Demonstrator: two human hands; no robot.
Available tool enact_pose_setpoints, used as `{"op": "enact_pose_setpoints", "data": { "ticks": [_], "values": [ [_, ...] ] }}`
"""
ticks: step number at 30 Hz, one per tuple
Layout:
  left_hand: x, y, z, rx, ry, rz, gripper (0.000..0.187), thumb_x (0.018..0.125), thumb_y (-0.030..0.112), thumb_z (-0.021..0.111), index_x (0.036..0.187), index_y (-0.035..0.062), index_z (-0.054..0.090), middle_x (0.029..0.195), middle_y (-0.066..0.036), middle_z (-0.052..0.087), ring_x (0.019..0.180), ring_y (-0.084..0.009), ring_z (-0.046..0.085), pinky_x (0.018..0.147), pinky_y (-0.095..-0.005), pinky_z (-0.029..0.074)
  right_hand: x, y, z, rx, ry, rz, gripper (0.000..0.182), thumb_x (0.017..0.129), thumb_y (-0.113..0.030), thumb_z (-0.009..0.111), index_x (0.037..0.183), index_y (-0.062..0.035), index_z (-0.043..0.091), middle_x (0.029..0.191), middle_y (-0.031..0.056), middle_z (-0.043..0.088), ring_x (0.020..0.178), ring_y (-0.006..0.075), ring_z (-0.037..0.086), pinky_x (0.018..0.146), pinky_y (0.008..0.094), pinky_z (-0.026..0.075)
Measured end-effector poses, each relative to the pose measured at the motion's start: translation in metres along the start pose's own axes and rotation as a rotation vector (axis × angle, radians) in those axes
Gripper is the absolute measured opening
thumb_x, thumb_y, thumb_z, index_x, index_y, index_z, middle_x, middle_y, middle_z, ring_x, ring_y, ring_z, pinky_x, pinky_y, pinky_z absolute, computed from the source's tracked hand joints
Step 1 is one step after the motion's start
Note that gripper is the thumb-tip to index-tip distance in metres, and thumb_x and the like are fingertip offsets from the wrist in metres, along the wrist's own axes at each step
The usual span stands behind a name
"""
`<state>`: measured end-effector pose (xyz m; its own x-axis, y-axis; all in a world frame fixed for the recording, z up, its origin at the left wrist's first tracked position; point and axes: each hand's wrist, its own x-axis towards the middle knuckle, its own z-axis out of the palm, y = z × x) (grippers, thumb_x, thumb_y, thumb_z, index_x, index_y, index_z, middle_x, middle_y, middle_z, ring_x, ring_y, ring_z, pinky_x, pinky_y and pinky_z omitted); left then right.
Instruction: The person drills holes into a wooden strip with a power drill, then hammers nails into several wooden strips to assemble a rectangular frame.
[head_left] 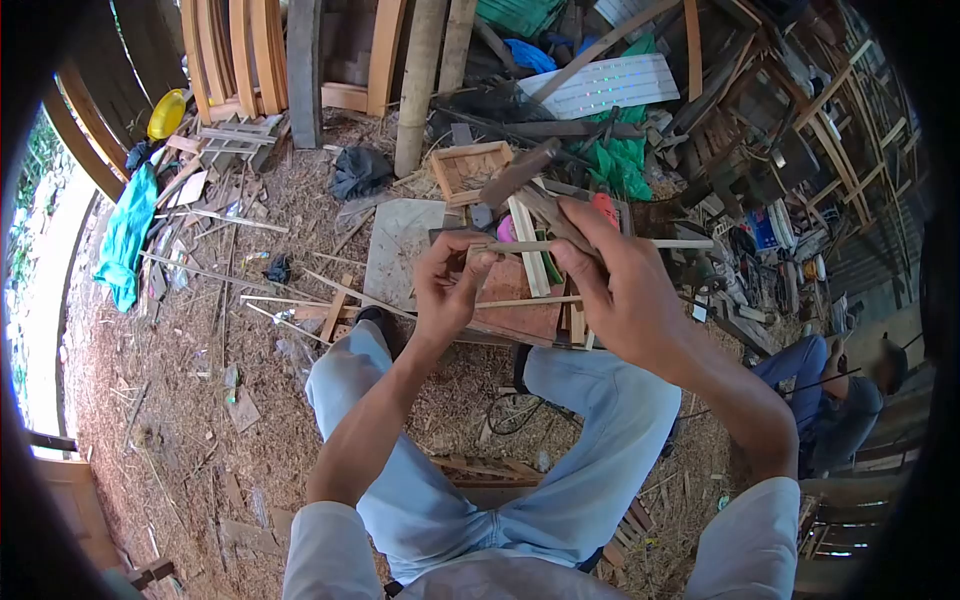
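Note:
A thin wooden stick [685, 244] lies crosswise in front of me, held between both hands. My left hand [448, 282] pinches its left end between thumb and fingers. My right hand [628, 285] is closed around a hammer [520, 172], gripping its wooden handle, while its thumb and fingers also steady the stick. The brown hammer head points up and away to the left, above the bench. Below the hands is a low work surface with a reddish-brown board [515, 290] and pale wood strips [528, 245] on it.
An open wooden box [470, 172] stands beyond the hands, near a grey board [400, 250]. Sticks and shavings litter the ground. Curved wooden pieces [265, 55] lean at the back left. Scrap wood is piled at the right, where another person [840, 400] sits.

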<state>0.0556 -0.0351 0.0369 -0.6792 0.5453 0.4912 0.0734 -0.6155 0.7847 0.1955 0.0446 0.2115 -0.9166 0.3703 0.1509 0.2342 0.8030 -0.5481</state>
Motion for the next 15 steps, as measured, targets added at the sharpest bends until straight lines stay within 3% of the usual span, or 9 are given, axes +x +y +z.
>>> {"op": "enact_pose_setpoints", "data": {
  "ticks": [2,6,9,11,15],
  "values": [
    [0.001,0.001,0.001,0.009,-0.01,0.014,0.017,0.091,0.012,0.063,0.1,-0.0006,0.056,0.09,-0.008,0.068,0.082,-0.0088,0.062,0.072,-0.0219,0.046,-0.004,0.013,0.011,-0.176,-0.035,-0.115,0.026,0.093,-0.016,0.051,0.113,-0.0003,0.052,0.074,0.0231,0.061,0.07,0.0423,0.061,0.06,0.0506,0.045],
    [0.0,0.0,0.001,-0.004,0.01,-0.012,0.017,0.091,0.012,0.063,0.1,-0.0005,0.056,0.09,-0.007,0.068,0.082,-0.0086,0.061,0.072,-0.022,0.046,0.0,0.004,0.001,-0.194,-0.073,-0.081,0.026,0.093,-0.015,0.05,0.115,-0.0005,0.052,0.075,0.0228,0.062,0.07,0.0423,0.061,0.059,0.0508,0.045],
    [0.0,0.002,0.001,0.035,0.003,-0.003,0.017,0.09,0.012,0.063,0.1,-0.0006,0.056,0.089,-0.007,0.068,0.081,-0.0081,0.061,0.071,-0.0216,0.046,-0.004,-0.002,0.002,0.025,0.082,-0.034,0.027,0.093,-0.016,0.05,0.115,-0.0006,0.052,0.077,0.0224,0.063,0.07,0.042,0.061,0.06,0.0504,0.046],
    [0.0,0.0,0.0,0.04,-0.019,0.005,0.017,0.091,0.011,0.063,0.099,-0.0007,0.056,0.089,-0.007,0.068,0.081,-0.0079,0.061,0.07,-0.0213,0.045,-0.006,0.007,0.007,-0.256,-0.068,-0.069,0.028,0.093,-0.015,0.05,0.116,-0.0003,0.052,0.078,0.0219,0.063,0.07,0.0425,0.061,0.06,0.0499,0.046],
    [0.0,-0.001,0.0,0.036,0.014,0.003,0.016,0.091,0.011,0.063,0.099,-0.0005,0.056,0.089,-0.007,0.068,0.08,-0.0078,0.061,0.07,-0.0212,0.045,-0.001,0.004,0.001,-0.257,-0.069,-0.085,0.027,0.093,-0.015,0.05,0.116,0.0001,0.052,0.078,0.022,0.063,0.07,0.0426,0.061,0.061,0.05,0.047]
  ]
}}
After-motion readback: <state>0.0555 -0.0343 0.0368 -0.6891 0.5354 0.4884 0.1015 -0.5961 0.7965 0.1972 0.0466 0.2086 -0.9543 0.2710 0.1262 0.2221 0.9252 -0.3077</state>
